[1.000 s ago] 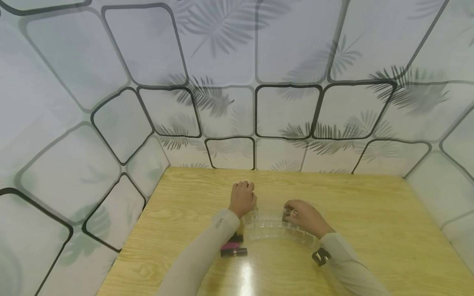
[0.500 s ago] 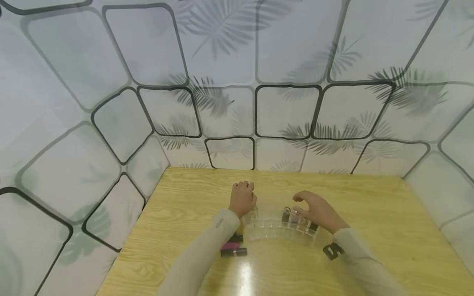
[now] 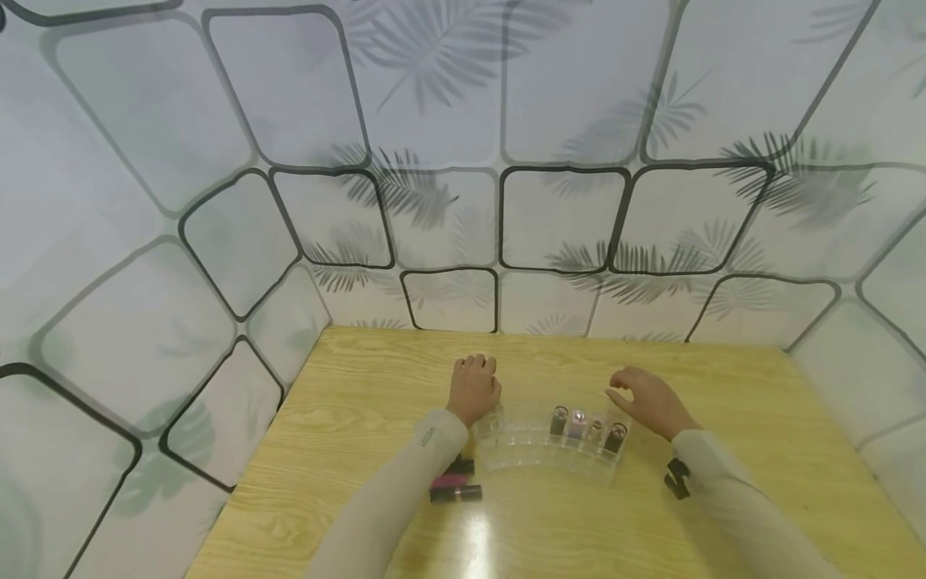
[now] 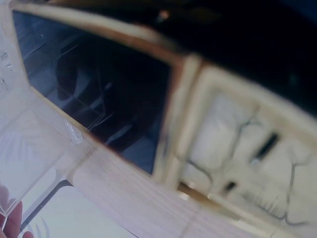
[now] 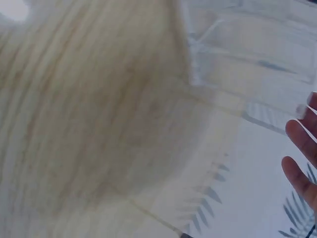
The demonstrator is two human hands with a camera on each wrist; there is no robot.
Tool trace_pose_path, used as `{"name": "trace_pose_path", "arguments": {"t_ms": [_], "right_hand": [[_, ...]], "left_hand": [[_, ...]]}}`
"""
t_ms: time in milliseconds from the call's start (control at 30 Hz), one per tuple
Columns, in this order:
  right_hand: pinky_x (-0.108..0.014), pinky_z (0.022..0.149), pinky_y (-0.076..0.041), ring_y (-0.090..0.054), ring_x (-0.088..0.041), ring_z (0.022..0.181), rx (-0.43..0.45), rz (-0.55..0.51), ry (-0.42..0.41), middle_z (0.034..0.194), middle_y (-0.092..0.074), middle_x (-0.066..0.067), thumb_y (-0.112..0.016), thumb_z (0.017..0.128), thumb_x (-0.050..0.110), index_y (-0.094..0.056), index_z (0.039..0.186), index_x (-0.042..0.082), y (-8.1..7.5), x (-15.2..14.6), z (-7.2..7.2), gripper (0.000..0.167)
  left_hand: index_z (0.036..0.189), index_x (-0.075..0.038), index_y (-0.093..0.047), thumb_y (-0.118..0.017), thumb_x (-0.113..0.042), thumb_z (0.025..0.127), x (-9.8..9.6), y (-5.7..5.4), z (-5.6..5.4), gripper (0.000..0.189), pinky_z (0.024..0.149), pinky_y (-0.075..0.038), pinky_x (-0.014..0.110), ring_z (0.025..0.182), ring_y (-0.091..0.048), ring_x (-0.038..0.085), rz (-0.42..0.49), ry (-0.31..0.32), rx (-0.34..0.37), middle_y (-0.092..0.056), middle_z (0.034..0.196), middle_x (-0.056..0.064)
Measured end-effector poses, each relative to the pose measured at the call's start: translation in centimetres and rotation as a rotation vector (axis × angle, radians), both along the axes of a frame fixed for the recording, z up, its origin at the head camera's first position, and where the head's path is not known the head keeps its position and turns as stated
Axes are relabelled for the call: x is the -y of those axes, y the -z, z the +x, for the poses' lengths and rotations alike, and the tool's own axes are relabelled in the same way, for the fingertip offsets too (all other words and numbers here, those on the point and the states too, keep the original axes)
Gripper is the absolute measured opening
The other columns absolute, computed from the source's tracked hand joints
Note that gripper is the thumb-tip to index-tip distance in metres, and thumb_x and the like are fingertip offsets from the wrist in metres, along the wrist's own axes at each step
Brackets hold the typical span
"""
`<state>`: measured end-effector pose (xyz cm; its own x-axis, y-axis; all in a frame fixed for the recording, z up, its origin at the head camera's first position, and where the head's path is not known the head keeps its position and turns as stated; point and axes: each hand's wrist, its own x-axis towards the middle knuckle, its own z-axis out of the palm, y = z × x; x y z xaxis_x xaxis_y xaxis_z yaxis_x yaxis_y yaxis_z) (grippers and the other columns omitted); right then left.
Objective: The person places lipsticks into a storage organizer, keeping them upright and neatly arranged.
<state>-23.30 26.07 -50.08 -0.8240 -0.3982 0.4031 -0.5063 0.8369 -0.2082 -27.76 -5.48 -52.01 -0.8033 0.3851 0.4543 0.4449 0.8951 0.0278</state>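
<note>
Head view shows us a clear, curved organizer (image 3: pixel 517 454) lying on the wood-grain table (image 3: pixel 745 450), with a hand at each end of it. We find the left hand (image 3: pixel 473 392) at its left end, fingers bent downward; from the left wrist, a couple of fingertips (image 4: pixel 14 220) show beside a clear edge, but we cannot tell whether they grip it. Off the right end, near the far corner, we see the right hand (image 3: pixel 651 400) with thumb and fingers spread in a loose curve, a gap between them and nothing in their hold; the right wrist view agrees, its fingers separate and bare. Toward the organizer's right end we count four small items side by side: a dark one (image 3: pixel 559 420), a pale purplish one (image 3: pixel 576 425), a smaller pale one (image 3: pixel 596 430) and another dark one (image 3: pixel 615 437). On the table by the left sleeve (image 3: pixel 398 482) we make out a black tube (image 3: pixel 456 493) lying nearest the person, a magenta item (image 3: pixel 448 481) just beyond it, and another black piece (image 3: pixel 464 466) farther on, partly behind the sleeve.
</note>
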Motion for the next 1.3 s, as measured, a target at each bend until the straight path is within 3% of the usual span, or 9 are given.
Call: {"name": "trace_pose_path", "arguments": {"t_ms": [333, 467, 567, 767, 1000, 1100, 1300], "right_hand": [[-0.033, 0.053, -0.049, -0.056, -0.016, 0.057, -0.25, 0.124, -0.067, 0.073, -0.06, -0.004, -0.071, 0.074, 0.015, -0.063, 0.077, 0.007, 2.8, -0.2, -0.7, 0.012], [-0.037, 0.058, -0.05, -0.059, -0.021, 0.068, -0.317, 0.36, -0.088, 0.08, -0.062, -0.007, -0.072, 0.072, 0.01, -0.065, 0.084, 0.006, 3.0, -0.7, -0.6, 0.015], [-0.039, 0.062, -0.051, -0.059, -0.023, 0.073, -0.287, 0.437, -0.097, 0.084, -0.062, -0.008, -0.07, 0.075, 0.011, -0.065, 0.09, 0.006, 3.1, -0.8, -0.5, 0.016], [-0.044, 0.069, -0.05, -0.059, -0.024, 0.076, -0.155, 0.309, -0.064, 0.085, -0.062, -0.008, -0.061, 0.084, 0.022, -0.065, 0.093, 0.008, 3.0, -0.7, -0.9, 0.017], [-0.046, 0.072, -0.049, -0.058, -0.026, 0.078, -0.23, 0.384, -0.099, 0.086, -0.062, -0.009, -0.053, 0.09, 0.03, -0.064, 0.093, 0.008, 2.7, -2.0, 0.0, 0.025], [-0.047, 0.072, -0.049, -0.059, -0.027, 0.079, -0.236, 0.367, -0.097, 0.087, -0.063, -0.011, -0.055, 0.088, 0.028, -0.065, 0.093, 0.006, 2.8, -2.2, 0.4, 0.024], [-0.045, 0.077, -0.048, -0.059, -0.026, 0.086, -0.124, 0.428, -0.082, 0.095, -0.062, -0.011, -0.063, 0.085, 0.03, -0.063, 0.103, 0.005, 2.7, -1.9, 0.9, 0.031]], "left_hand": [[0.088, -0.012, -0.061, -0.059, -0.017, 0.083, -0.1, -0.1, 0.0, 0.007, 0.079, -0.049, 0.037, 0.079, -0.06, 0.018, -0.001, -0.003, -0.003, -0.064, 0.087, 0.003], [0.087, -0.013, -0.061, -0.057, -0.018, 0.083, -0.3, 0.1, -0.1, 0.007, 0.077, -0.048, 0.036, 0.077, -0.06, 0.017, -0.005, 0.007, -0.014, -0.064, 0.085, 0.002], [0.086, -0.013, -0.06, -0.057, -0.018, 0.083, -0.3, 0.2, -0.1, 0.006, 0.076, -0.048, 0.035, 0.076, -0.059, 0.017, -0.011, 0.01, -0.016, -0.064, 0.084, 0.002], [0.087, -0.012, -0.059, -0.057, -0.017, 0.084, -0.2, -0.1, 0.0, 0.006, 0.078, -0.048, 0.037, 0.077, -0.059, 0.019, -0.028, 0.01, 0.003, -0.063, 0.086, 0.004], [0.087, -0.012, -0.059, -0.057, -0.017, 0.084, -0.3, -0.2, 0.0, 0.007, 0.078, -0.048, 0.037, 0.078, -0.06, 0.019, -0.031, 0.007, -0.003, -0.063, 0.086, 0.004], [0.086, -0.012, -0.059, -0.057, -0.017, 0.084, -0.3, -0.3, 0.1, 0.006, 0.077, -0.048, 0.037, 0.077, -0.06, 0.019, -0.03, 0.008, -0.021, -0.063, 0.085, 0.004], [0.091, -0.01, -0.061, -0.056, -0.018, 0.084, -0.2, -0.5, 0.2, 0.011, 0.079, -0.049, 0.037, 0.08, -0.06, 0.02, -0.061, 0.013, 0.018, -0.065, 0.088, 0.005]]}}
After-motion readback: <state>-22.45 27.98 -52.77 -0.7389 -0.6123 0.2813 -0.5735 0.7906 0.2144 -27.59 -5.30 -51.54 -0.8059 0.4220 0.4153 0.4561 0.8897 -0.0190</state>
